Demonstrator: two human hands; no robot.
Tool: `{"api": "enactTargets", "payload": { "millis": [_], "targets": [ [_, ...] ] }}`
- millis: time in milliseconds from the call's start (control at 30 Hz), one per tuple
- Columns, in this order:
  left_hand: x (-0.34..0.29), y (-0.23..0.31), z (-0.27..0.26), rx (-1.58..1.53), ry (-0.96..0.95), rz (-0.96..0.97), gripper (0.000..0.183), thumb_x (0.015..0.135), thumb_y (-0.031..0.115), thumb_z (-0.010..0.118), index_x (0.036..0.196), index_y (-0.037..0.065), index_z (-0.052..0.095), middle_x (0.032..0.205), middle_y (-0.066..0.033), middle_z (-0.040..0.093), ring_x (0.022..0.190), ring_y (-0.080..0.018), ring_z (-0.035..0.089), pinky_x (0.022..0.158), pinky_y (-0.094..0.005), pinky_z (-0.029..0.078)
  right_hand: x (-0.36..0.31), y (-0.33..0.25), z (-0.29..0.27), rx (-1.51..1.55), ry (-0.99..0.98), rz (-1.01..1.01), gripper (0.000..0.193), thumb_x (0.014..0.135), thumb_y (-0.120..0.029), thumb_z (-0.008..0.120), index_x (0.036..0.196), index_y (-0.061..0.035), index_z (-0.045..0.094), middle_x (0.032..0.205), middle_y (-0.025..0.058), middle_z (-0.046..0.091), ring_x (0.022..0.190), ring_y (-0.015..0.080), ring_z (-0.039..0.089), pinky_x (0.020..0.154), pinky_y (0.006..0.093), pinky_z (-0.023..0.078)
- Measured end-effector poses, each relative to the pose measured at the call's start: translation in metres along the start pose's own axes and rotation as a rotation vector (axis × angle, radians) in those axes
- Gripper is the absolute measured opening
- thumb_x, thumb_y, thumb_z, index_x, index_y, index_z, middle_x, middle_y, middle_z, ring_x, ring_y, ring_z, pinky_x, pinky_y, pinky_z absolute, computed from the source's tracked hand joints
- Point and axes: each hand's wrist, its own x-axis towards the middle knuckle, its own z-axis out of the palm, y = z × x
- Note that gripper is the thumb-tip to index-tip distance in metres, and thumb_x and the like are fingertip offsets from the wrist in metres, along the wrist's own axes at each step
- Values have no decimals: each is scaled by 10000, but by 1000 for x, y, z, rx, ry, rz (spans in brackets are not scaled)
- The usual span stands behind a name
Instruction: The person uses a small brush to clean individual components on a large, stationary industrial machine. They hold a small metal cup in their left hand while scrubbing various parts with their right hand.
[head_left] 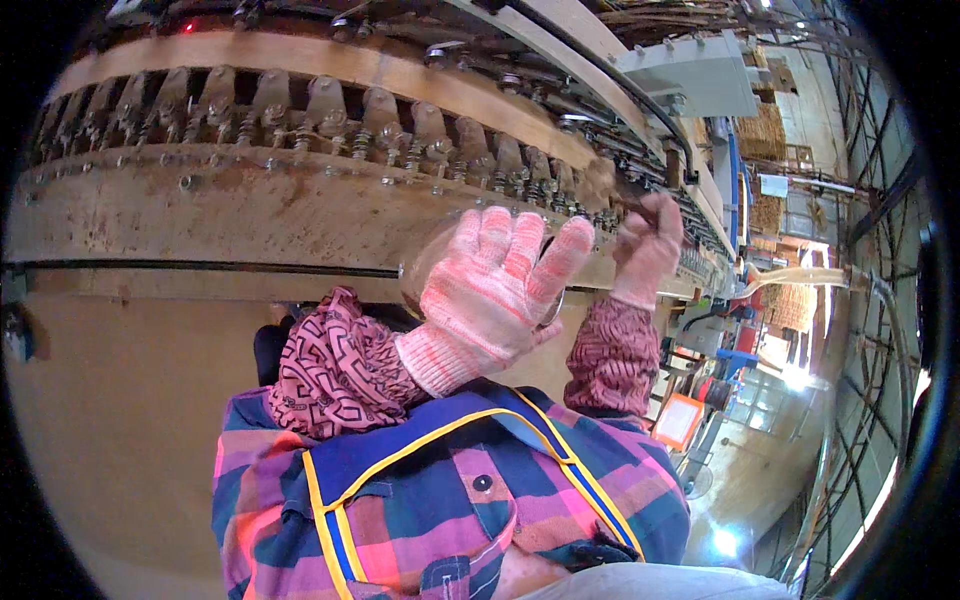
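My right hand, in a pale pinkish glove, is closed round the dark handle of a brush. The brush's tan, blurred head is against the row of springs and metal brackets on a long machine. Left of it, my left hand, in a white and pink knit glove, lies over a rounded brownish vessel with its fingers slightly apart. Most of that vessel is behind the hand, so its contents are hidden. It is close to the machine's long metal beam.
A wooden rail runs behind the brackets. Farther right are a grey box, a pale strand bundle and an orange-framed panel. Brown floor lies to the left, below the beam.
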Motion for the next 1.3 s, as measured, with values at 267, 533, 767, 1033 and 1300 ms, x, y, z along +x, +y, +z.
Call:
{"api": "enactTargets", "payload": {
  "millis": [267,533,767,1033,1300],
  "targets": [
    [-1,0,2,20,40,19,980,480,388,889,1308,31,507,1172,-207,569,1060,-432,564,897,-518,495,-46,-37,-13,243,-669,-24,299,939,-307,665,1016,-18,680,869,113,668,649,163,611,535,277,501],
    [1,4,2,-82,52,16,962,521,322,861,1362,76,464,1098,-131,539,1000,-359,540,852,-498,467,-95,-27,61,-300,-903,-245,68,870,-40,717,923,2,715,856,85,716,641,135,654,535,266,512],
    [1,3,2,26,64,62,1195,407,416,893,1412,-24,417,1106,-190,604,941,-414,606,817,-509,518,-83,-45,29,11,-584,244,370,912,-399,699,996,-38,699,854,88,704,486,127,583,426,226,434],
    [0,3,6,74,28,41,1135,448,404,888,1411,0,443,1184,-191,596,1041,-413,592,889,-514,503,-43,10,13,259,-88,126,208,1017,-287,573,1010,-79,574,835,-28,570,657,78,540,498,224,457],
    [5,4,0,-13,24,48,897,521,356,857,1293,32,535,1165,-155,587,1008,-416,582,867,-493,512,78,92,37,-622,-58,-488,235,962,-242,598,1015,-17,634,822,58,646,668,168,633,580,275,508]
  ]
}}
